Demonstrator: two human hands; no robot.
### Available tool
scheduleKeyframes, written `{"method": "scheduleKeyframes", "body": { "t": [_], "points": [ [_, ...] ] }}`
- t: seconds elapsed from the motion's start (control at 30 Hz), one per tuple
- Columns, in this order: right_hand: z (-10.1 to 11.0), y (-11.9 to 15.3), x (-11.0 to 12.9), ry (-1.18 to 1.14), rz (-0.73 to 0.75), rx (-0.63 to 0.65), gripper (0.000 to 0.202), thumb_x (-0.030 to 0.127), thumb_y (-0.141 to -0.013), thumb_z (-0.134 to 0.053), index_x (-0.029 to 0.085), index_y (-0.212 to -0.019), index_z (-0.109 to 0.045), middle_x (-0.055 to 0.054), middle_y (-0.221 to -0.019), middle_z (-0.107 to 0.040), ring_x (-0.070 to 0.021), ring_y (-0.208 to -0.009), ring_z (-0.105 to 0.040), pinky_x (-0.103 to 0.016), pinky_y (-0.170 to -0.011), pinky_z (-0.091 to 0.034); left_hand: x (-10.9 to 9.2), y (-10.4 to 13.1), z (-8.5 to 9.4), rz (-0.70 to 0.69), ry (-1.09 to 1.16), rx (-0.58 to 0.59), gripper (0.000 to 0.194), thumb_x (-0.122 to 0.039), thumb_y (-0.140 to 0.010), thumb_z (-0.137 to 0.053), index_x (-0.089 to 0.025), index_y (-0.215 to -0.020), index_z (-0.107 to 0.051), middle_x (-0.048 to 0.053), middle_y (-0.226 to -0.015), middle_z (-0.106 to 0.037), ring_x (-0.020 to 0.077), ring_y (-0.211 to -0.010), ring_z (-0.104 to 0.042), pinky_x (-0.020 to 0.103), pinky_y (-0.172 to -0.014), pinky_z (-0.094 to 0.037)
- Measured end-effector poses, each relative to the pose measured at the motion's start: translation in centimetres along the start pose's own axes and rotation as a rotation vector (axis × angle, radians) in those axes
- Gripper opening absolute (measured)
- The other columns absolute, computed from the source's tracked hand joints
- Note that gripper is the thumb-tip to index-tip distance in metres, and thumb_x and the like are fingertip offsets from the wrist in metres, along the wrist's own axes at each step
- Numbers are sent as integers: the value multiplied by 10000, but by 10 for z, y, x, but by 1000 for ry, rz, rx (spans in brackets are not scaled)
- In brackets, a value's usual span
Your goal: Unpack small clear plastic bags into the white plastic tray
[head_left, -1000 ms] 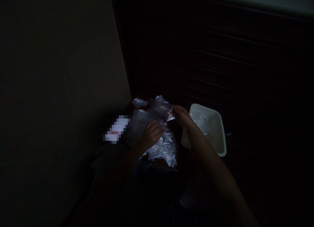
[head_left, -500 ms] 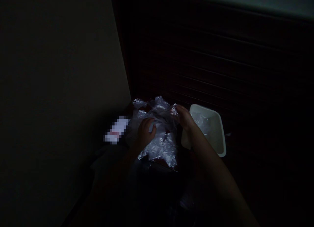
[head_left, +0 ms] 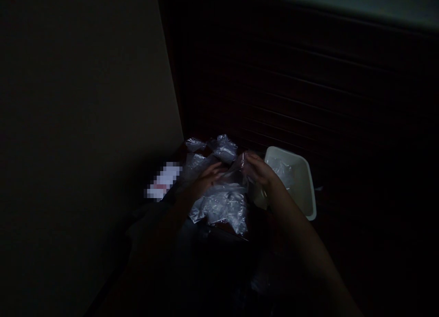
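Observation:
In dim light, my right hand (head_left: pixel 258 167) pinches the edge of a thin clear plastic bag (head_left: pixel 235 171). That bag stretches leftward toward my left hand (head_left: pixel 210 175), whose fingers are extended flat over or against the plastic. Whether the left fingertips press on it is hard to see. Under and in front of my hands lies a crumpled heap of clear plastic bags (head_left: pixel 219 208). Behind them are another crumpled bag (head_left: pixel 224 148) and a smaller one (head_left: pixel 195 144).
Right of my right hand stands a white plastic basin (head_left: pixel 310 193) with some clear plastic (head_left: pixel 283 170) inside. A pixelated bright rectangle (head_left: pixel 163 182) lies left of the bags. A pale wall (head_left: pixel 103 79) rises at the left, and dark slatted panelling (head_left: pixel 291 79) stands behind.
My left hand has straightened its fingers and reached slightly forward. My right hand has come down a little with the bag, which now looks narrower between the hands.

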State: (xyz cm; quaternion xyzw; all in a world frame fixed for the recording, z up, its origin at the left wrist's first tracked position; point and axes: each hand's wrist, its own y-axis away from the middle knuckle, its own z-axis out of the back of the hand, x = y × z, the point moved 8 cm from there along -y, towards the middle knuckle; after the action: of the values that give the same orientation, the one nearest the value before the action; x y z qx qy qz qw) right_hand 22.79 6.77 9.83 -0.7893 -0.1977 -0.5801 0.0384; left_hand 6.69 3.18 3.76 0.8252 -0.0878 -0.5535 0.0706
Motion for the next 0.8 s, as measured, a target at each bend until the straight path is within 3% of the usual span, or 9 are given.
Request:
{"method": "scheduleKeyframes", "body": {
  "t": [0.07, 0.13, 0.3, 0.43, 0.53, 0.67, 0.8],
  "points": [
    [-4, 1, -1, 12, -7, 42, 167, 332, -671, -691, 203, -700, -589, 33, -605, -608, -82, -501, -541, -187, -487, -455, 7, 8, -21, 56, 27, 263, 459, -244, -629, -722, -244, -1077, -624, 103, -1097, -642, 281, -959, -618, 391, -779, -484],
    [-9, 1, -4, 50, -49, 89, 166, 327, -685, -683, 198, -743, -595, 19, -648, -636, -90, -520, -563, -192, -495, -459, 13, 13, -31, 82, 31, 422, 432, -255, -659, -703, -248, -1083, -619, 96, -1124, -632, 271, -996, -601, 374, -812, -463],
    [-5, -2, -15, 107, -148, 48, 137, 316, -774, -592, 195, -839, -578, -17, -765, -687, -115, -576, -616, -215, -524, -471, 21, 9, -31, 85, 113, 488, 494, -239, -637, -715, -180, -1109, -582, 103, -1078, -636, 257, -951, -607, 342, -796, -453],
    [6, -8, -17, 97, -148, -46, 91, 278, -807, -541, 196, -837, -566, -19, -778, -694, -116, -583, -623, -211, -524, -465, 22, 0, -15, 111, 61, 371, 440, -190, -623, -732, -187, -1036, -581, 51, -908, -655, 190, -788, -622, 324, -755, -460],
    [14, -12, -16, 76, -121, -114, 93, 279, -818, -521, 199, -827, -568, -12, -749, -689, -115, -590, -623, -205, -526, -466, 16, -4, 1, 83, 51, 258, 484, -190, -627, -728, -183, -1077, -550, 55, -906, -645, 182, -763, -614, 338, -743, -467],
    [19, -14, -16, 45, -127, -174, 109, 280, -835, -497, 195, -820, -564, -12, -706, -679, -110, -571, -618, -202, -520, -469, 7, -6, 10, 17, 62, 258, 541, -167, -629, -718, -190, -1131, -519, 49, -911, -631, 156, -709, -603, 321, -701, -469],
    [15, -13, -17, 19, -138, -144, 144, 309, -840, -504, 184, -815, -573, -21, -689, -672, -114, -577, -625, -210, -530, -484, 12, -16, 25, 43, 93, 89, 243, -236, -712, -654, -150, -923, -568, 27, -755, -618, 136, -648, -582, 289, -635, -463]
  ]
}}
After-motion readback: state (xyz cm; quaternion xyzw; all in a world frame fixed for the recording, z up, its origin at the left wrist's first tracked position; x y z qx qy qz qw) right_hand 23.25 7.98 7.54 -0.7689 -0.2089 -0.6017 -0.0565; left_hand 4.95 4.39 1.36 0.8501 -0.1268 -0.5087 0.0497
